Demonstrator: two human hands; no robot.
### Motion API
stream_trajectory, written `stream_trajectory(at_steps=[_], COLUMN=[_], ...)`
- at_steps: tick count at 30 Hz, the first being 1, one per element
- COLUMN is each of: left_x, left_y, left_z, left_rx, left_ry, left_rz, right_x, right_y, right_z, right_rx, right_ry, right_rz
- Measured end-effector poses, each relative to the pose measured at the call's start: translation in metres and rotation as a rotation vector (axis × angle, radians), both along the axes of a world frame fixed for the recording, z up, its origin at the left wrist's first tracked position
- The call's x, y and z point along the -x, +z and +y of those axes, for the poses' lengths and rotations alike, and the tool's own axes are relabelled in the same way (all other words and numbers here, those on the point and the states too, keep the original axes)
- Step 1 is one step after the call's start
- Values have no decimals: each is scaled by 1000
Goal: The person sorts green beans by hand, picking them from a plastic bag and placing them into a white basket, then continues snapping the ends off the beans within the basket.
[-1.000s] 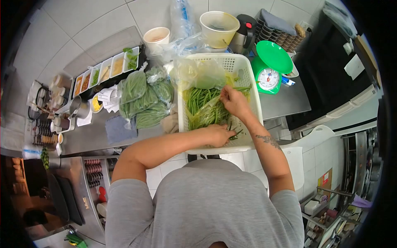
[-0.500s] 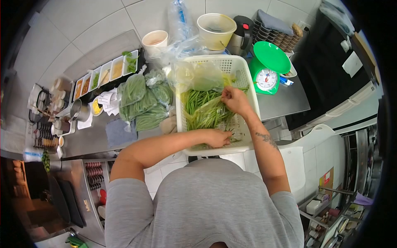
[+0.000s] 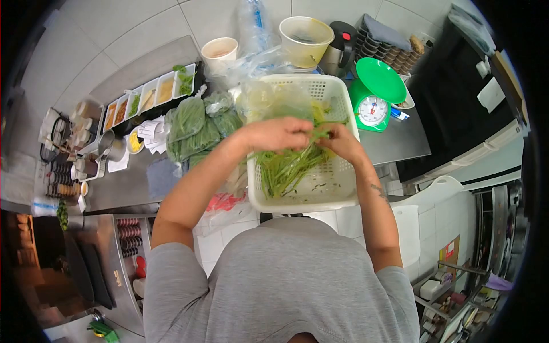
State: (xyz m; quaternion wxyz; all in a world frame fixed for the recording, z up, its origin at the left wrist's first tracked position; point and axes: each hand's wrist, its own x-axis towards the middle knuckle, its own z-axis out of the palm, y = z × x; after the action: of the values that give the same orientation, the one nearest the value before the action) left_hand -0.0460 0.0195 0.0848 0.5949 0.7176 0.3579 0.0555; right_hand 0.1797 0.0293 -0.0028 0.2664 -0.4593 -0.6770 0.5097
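Note:
A white perforated plastic basket (image 3: 257,200) holds thin green vegetable stems (image 3: 286,171), heaped at its left and middle. My left hand (image 3: 283,134) hovers over the stems, palm down, reaching right; its fingers are smeared by motion. Close beside it, my right hand (image 3: 346,143) is closed at the basket's right side, pinching what looks like the edge of a thin clear plastic bag (image 3: 331,153). Some green strands show between the two hands. Another clear, yellowish bag (image 3: 274,100) lies across the far end of the basket. Loose green scraps dot the basket floor near me.
Bagged green vegetables (image 3: 191,128) lie left of the basket, near a blue-grey cloth (image 3: 163,177). A green dial scale (image 3: 374,108) stands at the right. Behind are a yellowish tub (image 3: 306,43), a paper tub (image 3: 220,51) and a flask (image 3: 338,48). A topping tray (image 3: 150,97) sits farther left.
My left hand has risen from the near end of the basket to beside my right hand. The right hand has shifted slightly right and down. More of the near basket floor shows.

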Motion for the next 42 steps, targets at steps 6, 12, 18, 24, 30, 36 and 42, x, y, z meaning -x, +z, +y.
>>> stream_trajectory(at_steps=[6, 12, 18, 24, 30, 36, 42], left_x=[-13, -39, -78, -54, -25, -17, 19], left_y=[-44, -24, -113, -82, -82, -51, -68], left_z=[22, -31, -55, -40, -72, -69, -51], left_rx=[-754, -872, -738, -540, -766, -737, -715], left_ry=[-56, -97, -241, -556, -849, -1092, -888], left_rz=[460, 524, 658, 601, 881, 968, 795], right_x=[-4, 18, 31, 23, 14, 6, -1], right_y=[-6, 3, 2, 1, -8, -18, -1], right_z=[-9, 2, 19, 17, 9, 8, 0], right_rx=[-73, -96, -106, -74, -57, -120, -70], right_ry=[25, -147, -160, -203, -92, -68, 18], right_rz=[-84, -80, 35, 184, 156, 18, -178])
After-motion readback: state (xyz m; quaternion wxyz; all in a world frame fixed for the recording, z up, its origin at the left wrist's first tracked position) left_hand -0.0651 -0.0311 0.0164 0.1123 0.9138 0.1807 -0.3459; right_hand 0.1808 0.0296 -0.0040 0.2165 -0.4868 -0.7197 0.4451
